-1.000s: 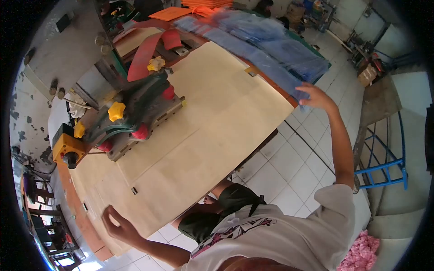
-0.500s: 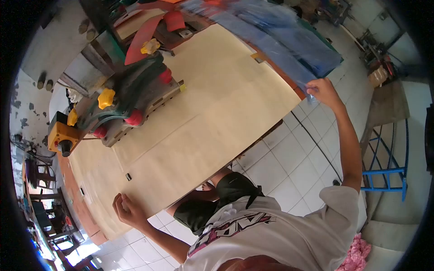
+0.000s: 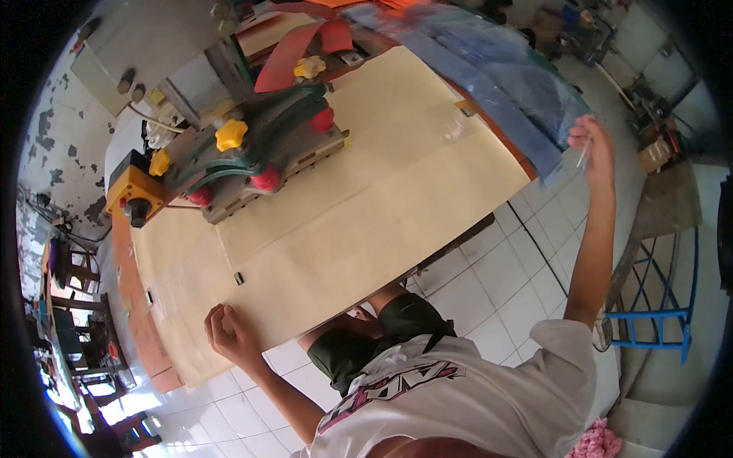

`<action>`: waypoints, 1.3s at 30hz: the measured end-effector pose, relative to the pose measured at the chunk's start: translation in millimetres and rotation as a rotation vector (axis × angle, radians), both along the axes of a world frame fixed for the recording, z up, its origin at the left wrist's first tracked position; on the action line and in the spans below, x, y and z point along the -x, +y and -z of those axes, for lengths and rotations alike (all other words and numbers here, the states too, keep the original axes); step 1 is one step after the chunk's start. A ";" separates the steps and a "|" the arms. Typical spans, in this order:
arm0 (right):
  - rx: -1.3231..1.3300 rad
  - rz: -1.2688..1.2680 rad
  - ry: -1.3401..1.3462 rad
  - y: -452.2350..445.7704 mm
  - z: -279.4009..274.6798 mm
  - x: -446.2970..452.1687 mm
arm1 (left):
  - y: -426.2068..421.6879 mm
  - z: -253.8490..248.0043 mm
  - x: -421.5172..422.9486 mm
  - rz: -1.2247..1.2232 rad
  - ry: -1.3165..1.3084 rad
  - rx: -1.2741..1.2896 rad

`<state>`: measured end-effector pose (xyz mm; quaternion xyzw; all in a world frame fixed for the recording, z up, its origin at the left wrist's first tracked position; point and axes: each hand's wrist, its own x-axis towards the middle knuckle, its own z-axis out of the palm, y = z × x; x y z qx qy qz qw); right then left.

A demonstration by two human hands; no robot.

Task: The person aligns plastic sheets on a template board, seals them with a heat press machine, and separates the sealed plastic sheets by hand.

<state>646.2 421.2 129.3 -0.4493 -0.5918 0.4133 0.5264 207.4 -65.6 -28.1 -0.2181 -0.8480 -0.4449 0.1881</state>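
Note:
My left hand (image 3: 230,334) rests near the front left edge of a cream-coloured sheet (image 3: 366,221) that covers the worktable. Its fingers are loosely curled and a little apart, with nothing seen in them. Out to the right, past the table's corner, my right hand (image 3: 595,149) is raised and pinched shut. A thin, whitish edge of clear plastic sheet shows below its fingers. The sheet seems to run back to the see-through plastic (image 3: 527,88) heaped over blue material at the far right of the table. Its exact outline is blurred.
A green machine press head with yellow knobs (image 3: 231,135) and red knobs stands over the table's left part, beside an orange control box (image 3: 136,191). A small black piece (image 3: 239,278) lies on the cream sheet. A blue metal frame (image 3: 653,324) stands at the right.
My right hand has moved right and away from the pile's corner, with plastic in its fingers. My left hand stays at the table edge. The whole view has shifted slightly.

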 end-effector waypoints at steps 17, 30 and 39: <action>0.146 -0.669 0.203 -240.2 80.6 193.6 | 86.1 -84.6 -127.9 1.096 -0.109 -0.144; 0.211 -1.039 0.229 -278.2 97.5 220.0 | 72.9 -54.6 -123.7 0.795 -0.869 -0.669; 0.591 -1.538 0.069 -289.5 143.5 183.4 | 33.5 -40.0 -123.4 0.860 -0.934 -0.687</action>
